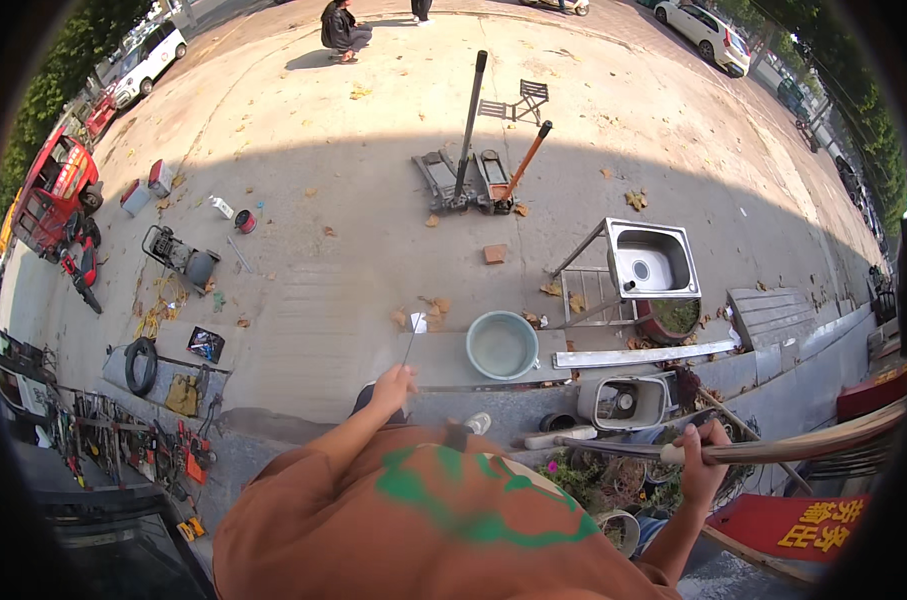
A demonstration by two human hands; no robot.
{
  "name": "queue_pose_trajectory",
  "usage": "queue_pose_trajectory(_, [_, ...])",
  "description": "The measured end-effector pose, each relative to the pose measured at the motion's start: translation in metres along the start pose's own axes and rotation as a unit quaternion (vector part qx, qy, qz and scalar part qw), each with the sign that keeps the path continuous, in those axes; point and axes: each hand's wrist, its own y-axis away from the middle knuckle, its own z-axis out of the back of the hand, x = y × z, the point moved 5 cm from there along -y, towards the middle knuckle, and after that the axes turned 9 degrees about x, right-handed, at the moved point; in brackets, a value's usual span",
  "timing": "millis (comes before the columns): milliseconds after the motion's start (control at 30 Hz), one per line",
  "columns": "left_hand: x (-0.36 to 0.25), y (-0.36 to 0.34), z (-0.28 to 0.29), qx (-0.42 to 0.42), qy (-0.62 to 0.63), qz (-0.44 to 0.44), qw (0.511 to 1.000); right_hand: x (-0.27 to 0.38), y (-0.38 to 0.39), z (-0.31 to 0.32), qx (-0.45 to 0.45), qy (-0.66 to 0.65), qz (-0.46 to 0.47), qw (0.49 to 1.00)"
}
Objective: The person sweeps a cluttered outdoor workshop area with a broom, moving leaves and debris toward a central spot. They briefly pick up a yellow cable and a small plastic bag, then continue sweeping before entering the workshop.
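My left hand point(395, 385) is closed around a thin, straight rod point(411, 340) that points up and away from me. To its right, a round light-blue basin point(502, 346) stands on the ground with what looks like water in it. At the right, the fingers of my right hand point(701, 462) wrap round a long wooden pole point(793, 450), which runs on toward the right edge. A pale, elongated head point(558, 438) lies left of the pole, but I cannot tell if they are joined. Below that hand are potted plants point(613, 478).
A steel sink on a stand point(653, 260) is beyond the basin, with a long metal strip point(643, 355) in front. Two floor jacks point(463, 185) with upright handles stand farther out. A tyre point(141, 366) and hanging tools point(133, 440) are left. A person point(345, 30) crouches far off.
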Motion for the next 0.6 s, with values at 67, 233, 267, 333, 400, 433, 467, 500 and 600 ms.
queue_pose_trajectory(67, [0.020,0.008,0.021,-0.039,0.042,0.012,0.998,0.010,-0.025,-0.041,0.051,0.006,0.035,0.998])
queue_pose_trajectory(233, [0.055,0.038,0.057,-0.150,0.078,0.023,0.985,0.027,-0.062,-0.121,0.204,-0.018,-0.028,0.978])
queue_pose_trajectory(267, [0.059,0.045,0.062,-0.174,0.076,0.018,0.982,0.024,-0.070,-0.139,0.244,-0.011,-0.071,0.967])
queue_pose_trajectory(333, [0.065,0.057,0.067,-0.196,0.125,0.017,0.973,0.017,-0.080,-0.177,0.340,-0.076,-0.093,0.933])
queue_pose_trajectory(400, [0.072,0.072,0.069,-0.228,0.149,0.061,0.960,0.002,-0.088,-0.226,0.420,-0.148,-0.107,0.889])
queue_pose_trajectory(433, [0.074,0.081,0.069,-0.235,0.179,0.075,0.952,-0.004,-0.089,-0.246,0.458,-0.203,-0.113,0.858])
queue_pose_trajectory(467, [0.074,0.089,0.070,-0.255,0.157,0.094,0.949,-0.009,-0.090,-0.264,0.499,-0.205,-0.100,0.836])
queue_pose_trajectory(500, [0.073,0.102,0.070,-0.274,0.166,0.087,0.943,-0.015,-0.090,-0.282,0.536,-0.208,-0.092,0.813])
queue_pose_trajectory(600, [0.069,0.131,0.068,-0.309,0.222,0.095,0.920,-0.029,-0.091,-0.330,0.553,-0.445,-0.231,0.666])
